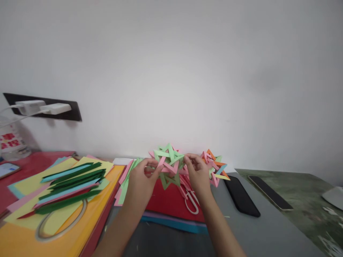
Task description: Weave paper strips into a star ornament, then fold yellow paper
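My left hand pinches a pink point of the green-and-pink paper star between thumb and fingers; grip narrow. My right hand pinches a green point on its opposite side, thumb against fingertips. Position: the star is raised between both hands, above the far part of a red sheet. White-handled scissors lie on that sheet, near my right wrist. A multicoloured paper star sits just beyond my right hand, near a black phone.

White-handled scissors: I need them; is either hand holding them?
No, the scissors lie on red paper, while left hand and right hand hold a green-and-pink paper star.
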### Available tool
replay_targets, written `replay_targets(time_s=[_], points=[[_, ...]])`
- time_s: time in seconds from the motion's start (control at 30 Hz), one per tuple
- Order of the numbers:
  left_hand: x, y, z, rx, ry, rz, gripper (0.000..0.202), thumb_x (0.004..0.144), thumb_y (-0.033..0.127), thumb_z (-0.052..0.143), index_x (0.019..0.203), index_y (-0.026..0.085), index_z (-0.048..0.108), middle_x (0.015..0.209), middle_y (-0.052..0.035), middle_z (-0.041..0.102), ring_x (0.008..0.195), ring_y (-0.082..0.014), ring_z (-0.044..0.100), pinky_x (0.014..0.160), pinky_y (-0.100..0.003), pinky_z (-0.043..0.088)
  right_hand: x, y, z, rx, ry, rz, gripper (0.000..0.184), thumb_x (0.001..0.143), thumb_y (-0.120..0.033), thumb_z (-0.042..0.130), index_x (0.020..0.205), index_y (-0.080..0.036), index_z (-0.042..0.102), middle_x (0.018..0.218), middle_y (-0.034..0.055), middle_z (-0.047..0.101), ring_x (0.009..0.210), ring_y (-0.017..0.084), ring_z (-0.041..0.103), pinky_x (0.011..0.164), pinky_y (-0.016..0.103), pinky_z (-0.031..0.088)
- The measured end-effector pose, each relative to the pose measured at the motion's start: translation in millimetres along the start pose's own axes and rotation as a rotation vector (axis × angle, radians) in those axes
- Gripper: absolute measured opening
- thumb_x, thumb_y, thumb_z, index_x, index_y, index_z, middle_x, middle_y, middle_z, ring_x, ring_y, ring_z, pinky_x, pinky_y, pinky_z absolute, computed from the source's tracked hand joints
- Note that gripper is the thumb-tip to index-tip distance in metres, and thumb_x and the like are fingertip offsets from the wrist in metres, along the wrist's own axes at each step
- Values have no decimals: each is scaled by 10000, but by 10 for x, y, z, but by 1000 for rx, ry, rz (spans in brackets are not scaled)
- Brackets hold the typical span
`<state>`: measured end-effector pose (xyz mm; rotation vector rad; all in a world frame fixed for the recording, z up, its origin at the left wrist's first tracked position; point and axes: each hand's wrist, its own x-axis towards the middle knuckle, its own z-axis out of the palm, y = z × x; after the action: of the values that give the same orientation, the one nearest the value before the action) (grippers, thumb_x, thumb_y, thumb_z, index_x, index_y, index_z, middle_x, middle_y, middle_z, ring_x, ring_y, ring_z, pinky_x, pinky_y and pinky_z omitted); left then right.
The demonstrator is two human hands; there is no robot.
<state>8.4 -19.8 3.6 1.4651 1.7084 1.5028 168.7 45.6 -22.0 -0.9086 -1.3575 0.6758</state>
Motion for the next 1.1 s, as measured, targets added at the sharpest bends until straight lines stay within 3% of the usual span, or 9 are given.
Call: replay_targets(time_s=[0.13, 0.43, 0.53, 0.63, 0.8, 0.93, 1.1], points=[[22, -44, 3, -30, 36, 73, 164, 677, 322, 602, 753, 179, 628, 810, -56, 666, 767, -195, 627, 627, -292, 530, -14, 64, 53, 82, -65, 47, 285, 754, -412, 556, 898, -168, 593, 832, 57, 651, 733, 157, 606, 663, 295, 491], [106, -188, 29, -16, 170, 110, 109, 669, 261, 572, 675, 194, 658, 791, -47, 663, 786, -191, 613, 661, -296, 535, -144, 150, 181, 105, -28, 268, 257, 622, -368, 667, 722, -136, 617, 714, 73, 680, 685, 189, 637, 633, 293, 505], [133, -229, 23, -41, 183, 80, 113, 665, 242, 580, 733, 186, 650, 800, -51, 669, 792, -192, 619, 710, -313, 522, -179, 118, 217, 79, -1, 310, 233, 597, -338, 671, 708, -139, 625, 683, 63, 681, 660, 187, 639, 622, 288, 503], [162, -287, 32, -171, 144, 28, 256, 662, 233, 588, 910, 166, 602, 903, -78, 650, 835, -189, 622, 734, -314, 511, -189, 119, 229, 81, 23, 337, 226, 582, -326, 674, 705, -140, 634, 675, 62, 686, 661, 193, 644, 621, 289, 504], [234, -420, 64, -228, 168, -195, 542, 677, 351, 614, 1166, 183, 450, 1175, -144, 514, 950, -212, 589, 717, -315, 505, -153, 303, 182, 157, -19, 388, 246, 575, -312, 691, 736, -129, 650, 754, 80, 704, 747, 215, 655, 677, 300, 505], [292, -523, 70, -303, 62, -291, 477, 760, 416, 517, 1156, 155, 460, 1079, -150, 588, 879, -209, 624, 659, -302, 507, -142, 500, 166, 162, -84, 368, 232, 573, -292, 689, 736, -129, 660, 753, 77, 708, 773, 222, 656, 699, 308, 509], [318, -511, 49, -305, 30, -301, 450, 788, 456, 457, 1101, 137, 510, 1046, -157, 624, 837, -212, 643, 687, -329, 502, -177, 594, 188, 79, -77, 291, 214, 600, -309, 647, 724, -135, 654, 726, 71, 698, 723, 213, 652, 666, 329, 510]])
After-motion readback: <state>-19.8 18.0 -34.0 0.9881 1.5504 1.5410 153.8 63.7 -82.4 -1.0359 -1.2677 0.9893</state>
